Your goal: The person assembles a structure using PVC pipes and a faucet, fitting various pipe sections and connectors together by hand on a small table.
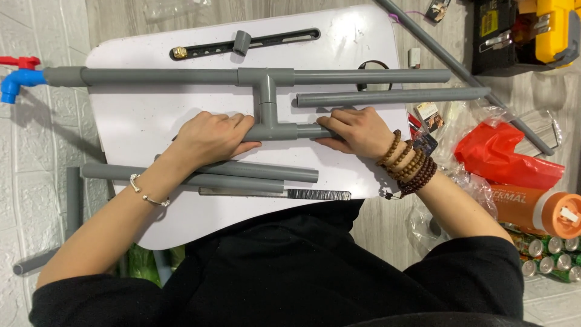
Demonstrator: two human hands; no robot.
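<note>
Both hands [284, 136] clamped around lower tee fitting [273, 131]

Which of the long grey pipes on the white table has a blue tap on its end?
The top pipe, farthest from the person: its left end carries the blue tap. The other loose pipes have bare, open ends.

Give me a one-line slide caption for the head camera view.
Left hand and right hand grip a grey pipe assembly on a white table, loose pipes alongside.

A grey H-shaped pipe assembly [266, 100] lies flat on the white table, lower bar gripped.
</note>
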